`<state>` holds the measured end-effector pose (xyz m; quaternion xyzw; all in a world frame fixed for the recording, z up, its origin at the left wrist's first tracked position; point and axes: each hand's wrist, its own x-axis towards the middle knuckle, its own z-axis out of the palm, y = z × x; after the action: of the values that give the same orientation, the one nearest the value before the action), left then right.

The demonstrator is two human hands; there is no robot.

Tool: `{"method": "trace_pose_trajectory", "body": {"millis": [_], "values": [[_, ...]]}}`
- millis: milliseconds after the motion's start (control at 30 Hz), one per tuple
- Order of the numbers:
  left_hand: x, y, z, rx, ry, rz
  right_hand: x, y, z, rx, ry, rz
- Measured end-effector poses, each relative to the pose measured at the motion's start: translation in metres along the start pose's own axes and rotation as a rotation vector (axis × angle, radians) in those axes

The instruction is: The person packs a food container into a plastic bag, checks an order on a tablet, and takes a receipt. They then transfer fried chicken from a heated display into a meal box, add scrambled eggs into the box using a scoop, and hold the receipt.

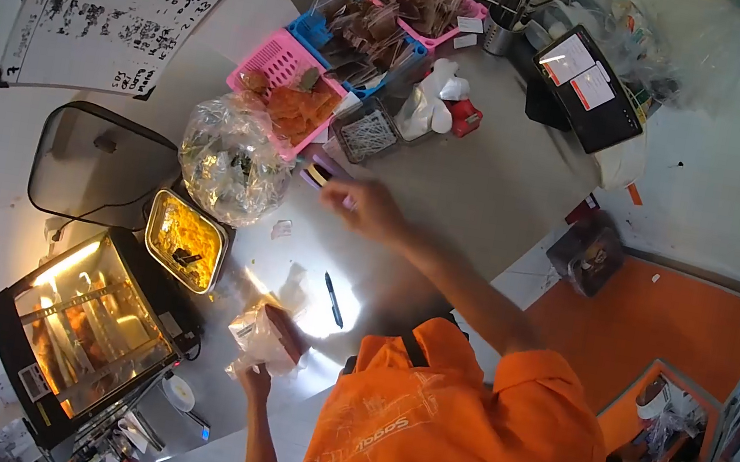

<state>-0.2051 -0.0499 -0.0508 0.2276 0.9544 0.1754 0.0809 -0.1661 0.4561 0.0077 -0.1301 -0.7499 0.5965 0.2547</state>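
My left hand [252,379] pinches the lower edge of a clear plastic bag [257,334] with something brown in it, over the steel counter. My right hand [371,211] is stretched forward, its fingers closed on the end of a purple stapler [329,168] near the pink basket; the grip is slightly blurred. Between the hands a dark pen [333,299] lies on the counter. A small clear packet [281,229] lies to the left of it.
A metal tray of yellow shredded food [184,241] stands left, beside a large clear bag [237,160] and a lit food warmer [95,322]. Behind are a pink basket [267,57], a blue basket [310,33] with packets, and a tablet [599,93] on the right.
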Motion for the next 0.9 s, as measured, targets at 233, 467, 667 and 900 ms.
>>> {"method": "trace_pose_trajectory", "body": {"millis": [233,467,667,900], "values": [[-0.004,0.068,0.025,-0.163,0.031,0.133,-0.1,0.007,0.103,0.131,-0.441,0.299],[-0.001,0.093,0.04,-0.294,-0.025,0.092,-0.109,0.004,0.135,0.099,-0.385,0.471],[0.004,0.087,0.027,-0.427,-0.082,0.196,-0.114,0.022,0.154,0.08,-0.138,0.276],[0.003,0.094,0.018,-0.163,-0.022,0.356,-0.109,0.046,0.188,0.482,-0.356,0.509]]}}
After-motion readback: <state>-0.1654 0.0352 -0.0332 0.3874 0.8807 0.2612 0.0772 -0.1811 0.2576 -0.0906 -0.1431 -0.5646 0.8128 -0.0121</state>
